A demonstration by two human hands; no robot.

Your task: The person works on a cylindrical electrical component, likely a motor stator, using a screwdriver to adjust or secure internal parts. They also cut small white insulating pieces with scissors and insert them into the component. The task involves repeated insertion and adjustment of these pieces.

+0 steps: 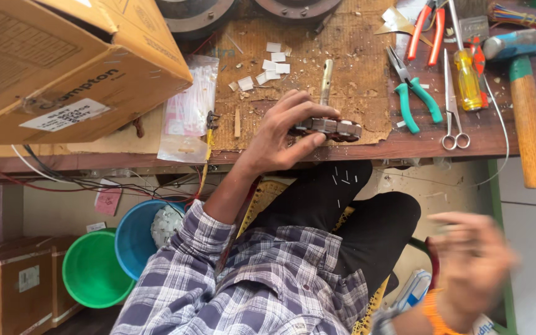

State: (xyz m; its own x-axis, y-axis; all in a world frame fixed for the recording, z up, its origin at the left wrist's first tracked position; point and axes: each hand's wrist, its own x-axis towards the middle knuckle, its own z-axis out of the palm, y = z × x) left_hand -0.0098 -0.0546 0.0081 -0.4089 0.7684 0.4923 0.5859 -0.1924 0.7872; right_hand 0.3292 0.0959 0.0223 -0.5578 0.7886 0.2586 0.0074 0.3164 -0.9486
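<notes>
At the near edge of the bench [317, 149], seen from the head camera, the left hand [280, 133] is clenched around a small stacked metal part [327, 128], dark with pale segments, held just above the worn brown mat [342, 74] and right over the bench lip. The right hand [473, 260] is off the bench, low by the knee and blurred; its fingers look spread and nothing shows in them, though the blur makes that hard to be sure of. Risk, as I judge it: the metal part hangs over the drop between bench edge and lap, held by one hand only, so a loosened grip would likely send it down toward the blue tub [138, 239] or green tub [94, 270] below. A brass rod [326, 80] lies just behind the fingers and could be knocked. Small white chips [274, 65] scatter on the mat and would slide easily. Room is tight: a cardboard box [63, 62] crowds the left side, with a plastic bag [187, 108] beside it; to the right lie teal pliers [414, 93], scissors [453, 118], a yellow screwdriver [466, 80] and a hammer [525, 105] whose handle overhangs the edge. Open mat lies only straight ahead.
</notes>
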